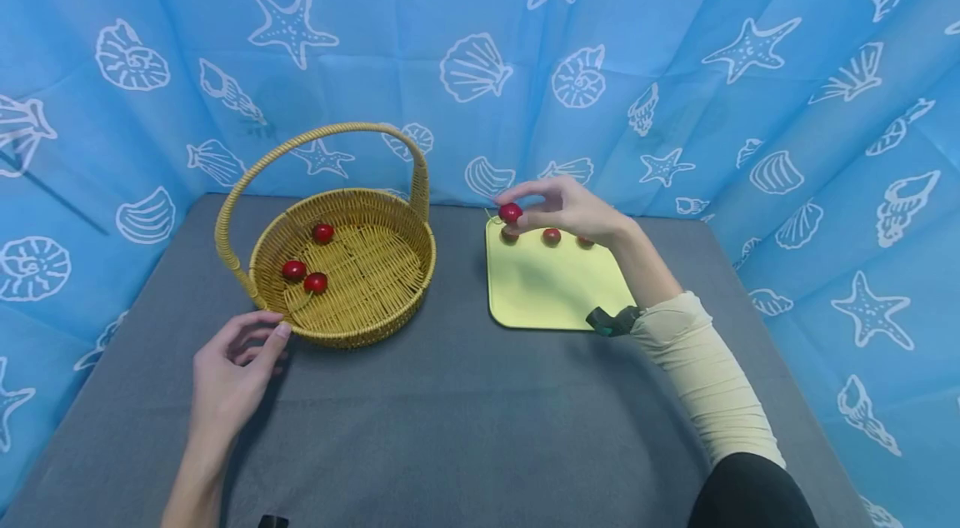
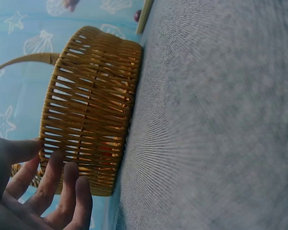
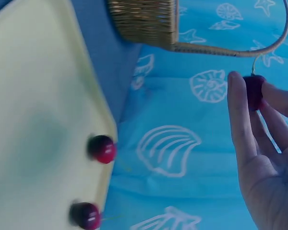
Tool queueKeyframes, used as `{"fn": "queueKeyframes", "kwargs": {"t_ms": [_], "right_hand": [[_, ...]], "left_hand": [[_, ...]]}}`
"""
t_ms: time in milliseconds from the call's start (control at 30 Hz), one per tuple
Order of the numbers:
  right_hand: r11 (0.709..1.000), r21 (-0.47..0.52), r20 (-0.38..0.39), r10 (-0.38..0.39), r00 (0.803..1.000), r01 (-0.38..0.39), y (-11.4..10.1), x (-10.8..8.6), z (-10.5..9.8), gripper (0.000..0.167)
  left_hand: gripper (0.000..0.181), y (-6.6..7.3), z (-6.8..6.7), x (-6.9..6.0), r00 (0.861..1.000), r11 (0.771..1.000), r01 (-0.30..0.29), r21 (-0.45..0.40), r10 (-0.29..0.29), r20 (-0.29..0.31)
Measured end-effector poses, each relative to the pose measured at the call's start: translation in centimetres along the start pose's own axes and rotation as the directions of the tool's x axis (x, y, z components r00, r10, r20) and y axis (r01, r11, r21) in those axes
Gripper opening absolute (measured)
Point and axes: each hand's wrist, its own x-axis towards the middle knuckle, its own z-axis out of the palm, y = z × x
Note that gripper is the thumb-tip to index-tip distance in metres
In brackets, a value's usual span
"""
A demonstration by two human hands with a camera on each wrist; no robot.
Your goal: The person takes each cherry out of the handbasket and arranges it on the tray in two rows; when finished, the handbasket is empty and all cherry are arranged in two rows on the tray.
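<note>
Holding a cherry between thumb and fingertips, the right hand is raised over the far left corner of the yellow tray, its grip closed on the fruit, whose thin stem points left. Three more cherries sit in a row along the tray's far edge, one of them just below the held one in the head view. The left hand is at the near left of the wicker basket, its grip pinching the rim, with the other fingers beside the outer wall; whether those touch the weave, I cannot tell. Inside the basket, three loose cherries lie toward the left, two near each other and one farther back. A tall handle arches over the basket. Tray and basket stand apart on the grey counter, before a blue curtain with white shells and starfish
</note>
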Motion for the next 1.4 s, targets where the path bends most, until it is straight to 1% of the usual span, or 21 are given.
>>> {"fn": "queueKeyframes", "kwargs": {"t_ms": [67, 167, 233, 333, 433, 533, 667, 767, 900, 967, 1033, 1100, 1300, 1400], "right_hand": [[0.999, 0.038, -0.022, 0.002, 1.000, -0.002, 0.8, -0.3, 0.1, 0.041], [0.994, 0.093, -0.045, -0.051, 0.998, 0.055, 2.2, -0.6, 0.4, 0.037], [0.989, 0.123, -0.053, -0.073, 0.996, 0.080, 3.1, -0.8, 0.6, 0.034], [0.988, 0.130, -0.059, -0.072, 0.996, 0.079, 4.2, -1.1, 1.0, 0.033], [0.993, 0.103, -0.058, -0.058, 0.997, 0.063, 5.1, -1.3, 1.3, 0.034], [0.995, 0.077, -0.046, -0.052, 0.998, 0.055, 5.9, -1.4, 1.8, 0.037], [0.997, 0.071, -0.034, -0.029, 0.999, 0.032, 6.8, -1.1, 2.4, 0.041], [1.000, 0.027, -0.045, -0.013, 0.999, 0.014, 7.5, -0.8, 2.9, 0.041], [0.998, -0.061, -0.052, -0.031, 0.998, 0.028, 8.3, -0.3, 3.4, 0.041], [0.994, -0.101, -0.045, -0.048, 0.998, 0.043, 8.7, -0.1, 3.7, 0.041], [0.991, -0.128, -0.039, -0.049, 0.998, 0.044, 9.0, 0.1, 4.0, 0.041], [0.986, -0.162, -0.034, -0.056, 0.998, 0.050, 9.1, 0.2, 4.2, 0.040], [0.958, -0.260, -0.008, -0.127, 0.992, 0.120, 9.1, 0.5, 4.6, 0.036], [0.953, -0.278, -0.001, -0.128, 0.992, 0.123, 9.3, 0.6, 4.7, 0.036]], "left_hand": [[0.030, 0.0, 0.0, 0.0, 1.000, 1.000, -0.001, 0.002, 0.001, 0.001], [0.030, -0.1, 0.0, 0.0, 1.000, 1.000, -0.001, 0.002, 0.001, 0.002], [0.030, -0.1, 0.0, 0.0, 1.000, 1.000, 0.001, 0.001, -0.001, 0.003], [0.030, -0.1, 0.0, 0.1, 1.000, 1.000, 0.005, -0.001, -0.005, 0.003], [0.030, 0.0, 0.0, 0.1, 1.000, 1.000, 0.010, -0.001, -0.010, -0.002], [0.029, 0.1, 0.1, 0.1, 1.000, 1.000, 0.012, -0.001, -0.012, -0.007], [0.030, -0.1, 0.1, 0.2, 1.000, 1.000, 0.014, -0.001, -0.014, -0.004], [0.030, -0.1, 0.1, 0.2, 1.000, 1.000, 0.013, 0.004, -0.013, -0.004], [0.029, -0.1, 0.1, 0.2, 1.000, 1.000, 0.006, 0.003, -0.006, -0.007], [0.029, -0.1, 0.1, 0.2, 1.000, 1.000, 0.003, 0.003, -0.003, -0.007], [0.029, -0.1, 0.1, 0.2, 1.000, 1.000, 0.001, 0.001, -0.001, -0.006], [0.030, -0.1, 0.1, 0.2, 1.000, 1.000, -0.001, -0.001, 0.001, -0.005], [0.029, -0.1, 0.1, 0.1, 1.000, 1.000, -0.006, 0.004, 0.006, -0.011], [0.028, 0.0, 0.2, 0.1, 1.000, 1.000, -0.010, 0.006, 0.010, -0.016]]}}
